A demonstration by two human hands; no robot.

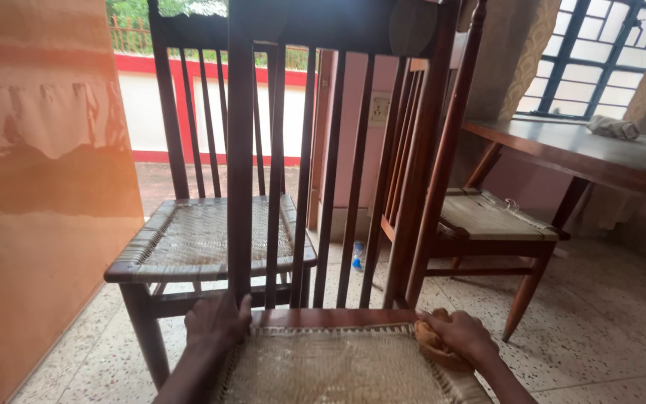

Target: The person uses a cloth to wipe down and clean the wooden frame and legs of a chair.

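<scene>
A: The left hand point(217, 320) lies flat with fingers together on the back corner of the nearest dark wooden chair with the woven cane seat point(338, 366), thumb against a vertical back slat point(240, 187); the right hand point(463, 337) is curled tight around a crumpled tan cloth point(434, 346) at the seat's right rear corner, just beside the reddish back rail point(330, 317).

B: What might go wrong there?

A: I judge the cloth could snag on the frayed weave at that corner; a hard rub might pull strands loose; knuckles could also knock the right upright point(420, 194), since it stands touching close.

B: And room to move?

A: Tight behind; a second woven-seat chair point(203, 239) sits just beyond the slats, and a third chair with a pale seat point(487, 221) stands near on the right, by the dark wooden table point(600, 153); an orange curtain point(39, 187) hangs close on the left; the speckled floor point(607, 329) to the right front is the open side; a small blue bottle point(357, 254) lies between the chairs.
</scene>
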